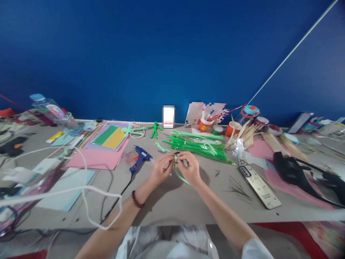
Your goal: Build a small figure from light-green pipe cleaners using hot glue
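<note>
A pale green strip (176, 160) is pinched between the fingertips of the left hand (161, 167) and the right hand (190, 167). Both hands are closed narrowly on it, just above the desk (172, 207) and a little in from the middle of its near edge. The fingertips are set close together, apparently so that a short stretch of the strip can be bent or knotted with control. The loose end of the strip is left to trail down toward the near edge under the right hand. A dark bead bracelet (137, 200) is worn on the left wrist. Just beside the left hand a blue glue gun (140, 157) is laid on its side, with its black cord run off toward the near edge; it seems to be placed there for easy reach. Beyond the right hand a bundle of green strips (201, 146) is spread flat, probably as stock. Toward the far edge a small green figure (155, 130) is stood upright, out of the way of the hands. Sheets of coloured paper (107, 144) are stacked toward the far left. A phone (259, 185) is laid flat toward the near right corner. Paper cups (206, 124) with pens and dried husks (242, 135) are gathered along the far edge.
</note>
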`<state>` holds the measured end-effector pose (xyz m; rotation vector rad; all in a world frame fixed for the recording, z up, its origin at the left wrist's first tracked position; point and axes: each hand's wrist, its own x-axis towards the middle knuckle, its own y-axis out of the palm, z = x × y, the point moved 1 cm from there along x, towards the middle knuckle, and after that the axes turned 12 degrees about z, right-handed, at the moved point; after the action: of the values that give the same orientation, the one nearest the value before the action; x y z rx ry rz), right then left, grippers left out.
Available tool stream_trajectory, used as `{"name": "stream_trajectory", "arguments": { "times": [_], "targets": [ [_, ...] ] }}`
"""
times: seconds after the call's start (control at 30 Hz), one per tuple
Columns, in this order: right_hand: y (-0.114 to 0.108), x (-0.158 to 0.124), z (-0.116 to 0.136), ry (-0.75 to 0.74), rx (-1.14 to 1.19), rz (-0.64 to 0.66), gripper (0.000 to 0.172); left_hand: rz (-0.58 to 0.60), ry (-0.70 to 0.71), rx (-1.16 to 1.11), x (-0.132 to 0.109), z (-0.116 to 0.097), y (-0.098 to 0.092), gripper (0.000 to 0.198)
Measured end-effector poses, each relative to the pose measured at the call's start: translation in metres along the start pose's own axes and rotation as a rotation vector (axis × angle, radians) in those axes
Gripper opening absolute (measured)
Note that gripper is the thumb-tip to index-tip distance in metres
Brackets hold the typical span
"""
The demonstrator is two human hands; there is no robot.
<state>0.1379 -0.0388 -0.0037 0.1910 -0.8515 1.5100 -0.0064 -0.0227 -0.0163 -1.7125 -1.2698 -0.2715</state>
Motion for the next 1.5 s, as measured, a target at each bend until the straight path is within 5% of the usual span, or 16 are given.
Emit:
{"name": "stream_trajectory", "arguments": {
  "times": [0.3,0.5,0.9,1.13,1.33,1.5],
  "targets": [
    [-0.004,0.004,-0.008,0.088,0.142,0.111,0.007,-0.078,-0.073,0.003,0.003,0.001,-0.005,0.01],
    [-0.001,0.0,-0.004,0.054,0.04,-0.017,0.004,-0.121,-0.096,0.013,0.002,0.0,-0.003,0.004],
    [0.003,-0.002,-0.004,0.127,0.092,0.03,0.01,-0.204,-0.111,0.106,0.001,-0.003,-0.001,0.004],
    [0.003,-0.002,-0.008,0.239,0.2,0.06,0.012,-0.097,-0.012,0.121,0.002,-0.007,0.0,0.012],
    [-0.003,0.003,-0.007,0.175,0.125,0.096,0.01,-0.018,0.054,0.206,0.003,-0.001,-0.002,0.014],
    [-0.006,0.006,-0.008,0.175,0.123,0.134,0.01,0.039,-0.017,0.125,0.005,0.002,-0.005,0.013]
  ]
}}
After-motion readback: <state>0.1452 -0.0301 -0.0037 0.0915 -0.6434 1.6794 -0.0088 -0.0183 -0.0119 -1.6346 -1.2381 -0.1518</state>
